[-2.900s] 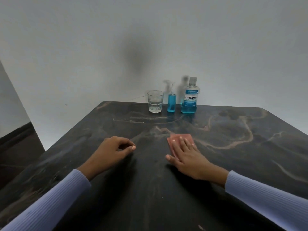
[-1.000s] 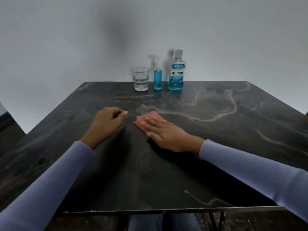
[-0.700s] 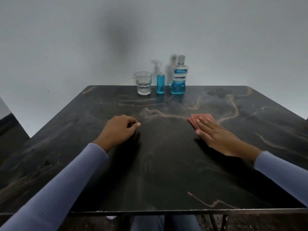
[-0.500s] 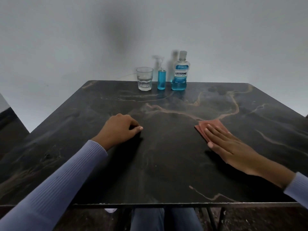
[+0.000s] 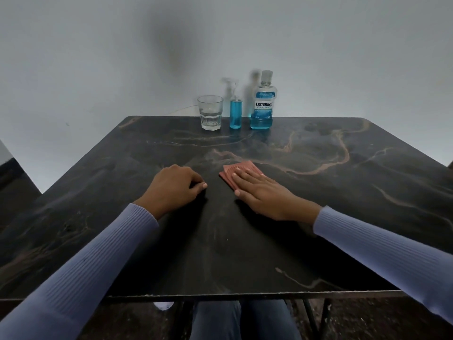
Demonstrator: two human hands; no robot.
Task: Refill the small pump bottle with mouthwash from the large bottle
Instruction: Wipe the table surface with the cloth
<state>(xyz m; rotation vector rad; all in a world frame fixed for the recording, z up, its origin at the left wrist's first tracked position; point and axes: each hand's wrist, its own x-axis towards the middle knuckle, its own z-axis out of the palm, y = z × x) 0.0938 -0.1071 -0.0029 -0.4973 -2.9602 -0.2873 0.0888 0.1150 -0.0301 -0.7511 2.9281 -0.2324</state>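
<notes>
The large Listerine bottle (image 5: 263, 104), capped and holding blue mouthwash, stands at the table's far edge. Just left of it is the small pump bottle (image 5: 235, 113), its pump on and blue liquid filling its body. Both are far from my hands. My left hand (image 5: 175, 188) rests on the table as a loose fist, holding nothing. My right hand (image 5: 263, 193) lies flat, fingers together, pressing on a folded pinkish-red cloth (image 5: 239, 171) at mid-table.
A clear drinking glass (image 5: 210, 115) stands left of the pump bottle. The dark marbled table (image 5: 343, 192) meets a plain grey wall at its far edge. A thin wire runs along the wall behind the glass.
My right hand has slid the cloth back leftward from the right side toward the table's middle. My left hand has stayed in place, fisted.
</notes>
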